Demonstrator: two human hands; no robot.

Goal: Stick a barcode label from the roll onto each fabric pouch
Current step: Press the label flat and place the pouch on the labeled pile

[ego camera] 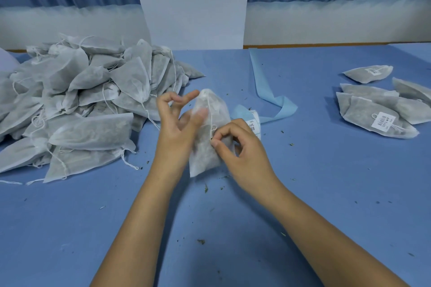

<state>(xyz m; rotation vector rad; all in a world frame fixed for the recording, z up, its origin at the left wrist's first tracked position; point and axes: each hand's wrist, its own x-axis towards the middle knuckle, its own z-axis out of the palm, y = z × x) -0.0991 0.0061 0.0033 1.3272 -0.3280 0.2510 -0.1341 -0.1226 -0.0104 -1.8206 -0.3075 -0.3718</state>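
Observation:
A white fabric pouch (205, 151) filled with dark herbs stands on end at the table's middle, between my hands. My left hand (177, 128) holds its left side with thumb and fingers, index finger raised. My right hand (242, 147) pinches the pouch's drawstring near its middle. Behind my right hand lies the label strip (255, 123), white barcode labels on a pale blue backing ribbon (268, 95) that trails toward the back of the table.
A big heap of unlabelled pouches (77, 105) fills the left of the blue table (233, 228). Several labelled pouches (377, 119) lie at the right. Herb crumbs dot the cloth. A white panel and blue curtains stand behind.

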